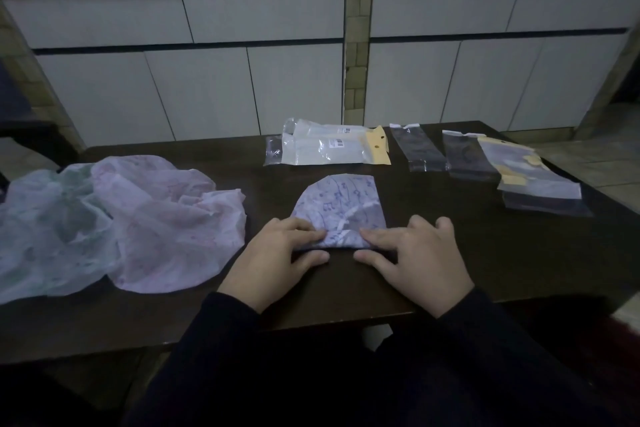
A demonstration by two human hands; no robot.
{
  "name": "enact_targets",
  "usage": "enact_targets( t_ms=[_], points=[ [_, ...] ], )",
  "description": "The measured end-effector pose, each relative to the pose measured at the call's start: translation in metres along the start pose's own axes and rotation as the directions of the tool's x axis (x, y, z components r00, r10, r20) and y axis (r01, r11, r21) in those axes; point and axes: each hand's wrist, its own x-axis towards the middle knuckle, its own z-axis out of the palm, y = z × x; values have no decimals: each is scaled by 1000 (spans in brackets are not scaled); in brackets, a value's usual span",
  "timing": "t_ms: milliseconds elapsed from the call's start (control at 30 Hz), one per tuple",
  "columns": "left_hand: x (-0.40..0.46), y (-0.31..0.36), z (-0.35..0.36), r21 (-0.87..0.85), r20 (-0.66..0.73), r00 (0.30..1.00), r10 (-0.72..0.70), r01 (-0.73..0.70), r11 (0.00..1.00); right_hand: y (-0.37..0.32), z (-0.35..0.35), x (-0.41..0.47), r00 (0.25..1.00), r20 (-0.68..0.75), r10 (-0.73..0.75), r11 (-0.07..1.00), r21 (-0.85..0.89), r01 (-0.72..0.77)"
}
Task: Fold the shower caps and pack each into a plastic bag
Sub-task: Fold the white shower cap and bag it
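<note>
A folded shower cap (341,208) with blue music-note print lies on the dark table (485,253) in front of me. My left hand (277,260) pinches its near left corner between thumb and fingers. My right hand (415,260) holds its near right corner the same way, rolling the near edge up. A pink shower cap (166,218) and a pale green shower cap (45,232) lie spread out and unfolded at the left. Empty clear plastic bags (424,149) lie at the back right.
Packed white bags with yellow header cards (332,146) lie at the back centre. A stack of clear bags with yellow cards (533,180) sits at the right edge. Tiled white cabinets (242,80) stand behind the table. The table's near edge runs just below my wrists.
</note>
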Motion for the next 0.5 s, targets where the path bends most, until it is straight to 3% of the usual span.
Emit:
enact_targets(
  t_ms=[167,400,500],
  points=[
    [1,0,2,-44,-54,998,-30,28,999,-4,-2,-1,996,49,74,996,-46,-72],
    [1,3,2,-71,-92,995,-47,41,997,-3,-1,0,995,-75,70,997,51,-66],
    [4,8,-3,-92,-37,993,-109,105,990,1,-3,3,996,-76,45,998,49,-42]
  ],
)
